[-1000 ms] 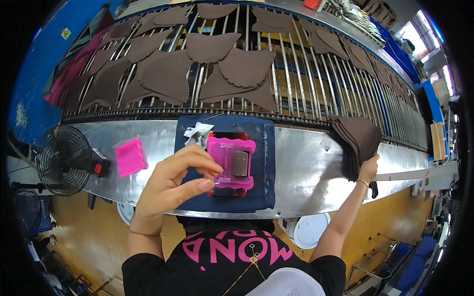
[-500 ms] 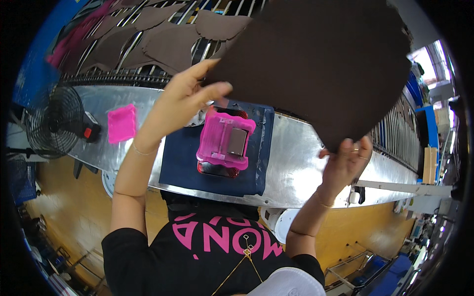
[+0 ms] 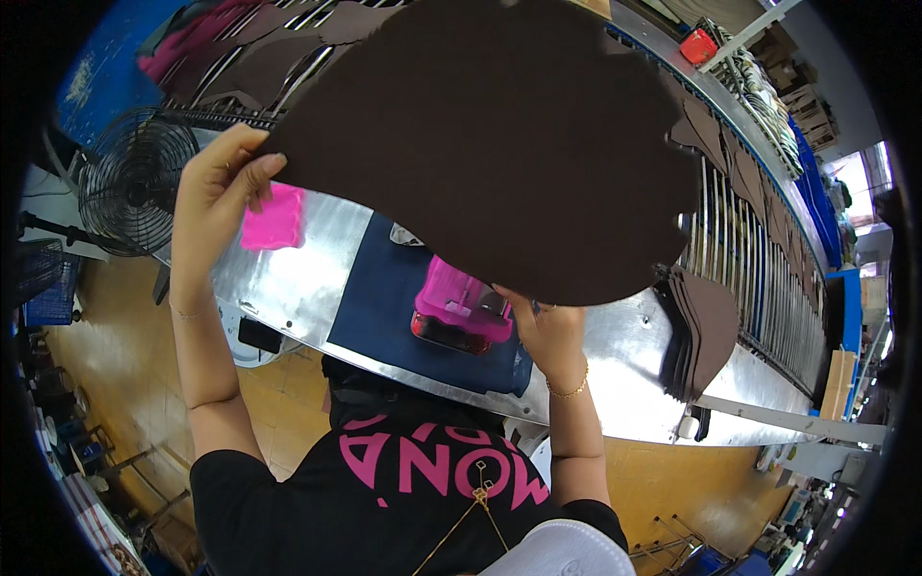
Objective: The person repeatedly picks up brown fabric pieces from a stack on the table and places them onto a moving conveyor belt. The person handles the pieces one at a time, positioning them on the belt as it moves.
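Observation:
A large dark brown sheet of fabric or leather with rounded edges is held up in front of me, hiding much of the rack behind. My left hand pinches its left corner between thumb and fingers. At its lower edge, my right hand grips with the thumb and fingers closed on it. Under that edge, close to my right hand, a pink tray-like holder sits on a black and red base, a dark block inside it. Both rest on a dark blue cloth, partly covered by the sheet.
A pink square pad lies on the metal table near my left hand. A black fan stands at the left. At the right lies a stack of brown cut pieces. Slatted racks holding more brown pieces run beyond the table.
My left hand has moved left and the right hand left and down, swinging the brown sheet across the pink holder. The stack of brown pieces at the right now shows.

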`<state>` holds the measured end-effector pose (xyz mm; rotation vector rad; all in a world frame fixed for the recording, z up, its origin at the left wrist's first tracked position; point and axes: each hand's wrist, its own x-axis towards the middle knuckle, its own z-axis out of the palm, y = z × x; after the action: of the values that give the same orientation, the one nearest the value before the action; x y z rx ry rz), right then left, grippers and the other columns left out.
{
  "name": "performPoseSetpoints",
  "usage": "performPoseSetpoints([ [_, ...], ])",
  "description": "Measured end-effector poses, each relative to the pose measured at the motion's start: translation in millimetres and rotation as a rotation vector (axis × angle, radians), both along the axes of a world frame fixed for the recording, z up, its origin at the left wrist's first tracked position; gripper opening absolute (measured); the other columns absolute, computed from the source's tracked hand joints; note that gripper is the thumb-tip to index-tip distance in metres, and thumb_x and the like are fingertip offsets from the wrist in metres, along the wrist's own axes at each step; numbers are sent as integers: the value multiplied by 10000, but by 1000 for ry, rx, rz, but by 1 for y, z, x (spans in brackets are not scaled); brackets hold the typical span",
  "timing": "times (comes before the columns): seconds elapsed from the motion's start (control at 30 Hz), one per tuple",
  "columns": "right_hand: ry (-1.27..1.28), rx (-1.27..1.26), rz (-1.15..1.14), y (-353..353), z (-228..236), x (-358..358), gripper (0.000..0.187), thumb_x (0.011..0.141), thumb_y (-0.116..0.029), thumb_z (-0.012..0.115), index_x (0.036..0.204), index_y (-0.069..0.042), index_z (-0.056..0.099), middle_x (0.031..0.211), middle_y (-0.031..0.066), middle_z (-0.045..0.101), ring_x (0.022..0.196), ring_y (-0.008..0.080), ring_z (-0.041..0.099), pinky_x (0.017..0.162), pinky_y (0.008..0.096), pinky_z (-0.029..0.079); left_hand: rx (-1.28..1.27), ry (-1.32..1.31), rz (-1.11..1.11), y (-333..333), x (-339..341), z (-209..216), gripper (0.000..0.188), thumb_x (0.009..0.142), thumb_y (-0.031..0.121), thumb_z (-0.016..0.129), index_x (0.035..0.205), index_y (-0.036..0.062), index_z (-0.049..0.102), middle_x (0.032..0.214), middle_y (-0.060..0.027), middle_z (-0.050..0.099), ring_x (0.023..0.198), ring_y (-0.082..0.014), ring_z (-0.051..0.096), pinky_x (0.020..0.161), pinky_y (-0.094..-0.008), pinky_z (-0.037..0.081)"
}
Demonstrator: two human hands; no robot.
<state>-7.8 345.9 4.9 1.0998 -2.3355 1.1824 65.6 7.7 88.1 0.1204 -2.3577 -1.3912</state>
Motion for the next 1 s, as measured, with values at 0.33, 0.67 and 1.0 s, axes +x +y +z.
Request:
performPoseSetpoints([
  [0.33,-20,198,-202,82,-16,28,205,720,-29,684,903,-112,648,870,8,709,723,146,645,847,375,361,-276,-57,-371,62,-41,-48,65,802,-50,617,862,-24,619,720,-39,551,553,-103,540,478,-232,414],
  [0.67,21,-270,-914,233,-53,78,75,895,-43,575,925,2,627,855,26,613,761,109,538,714,225,444,-586,62,-760,158,-85,-44,107,688,144,740,762,108,673,884,-38,490,670,-234,586,572,-357,476],
  [1.0,-66,-49,-1114,234,85,55,207,858,-139,670,952,45,653,811,45,658,717,96,531,674,235,448,-113,130,-963,233,-181,38,468,757,336,757,1132,88,628,770,-58,581,601,-71,487,526,-219,392],
])
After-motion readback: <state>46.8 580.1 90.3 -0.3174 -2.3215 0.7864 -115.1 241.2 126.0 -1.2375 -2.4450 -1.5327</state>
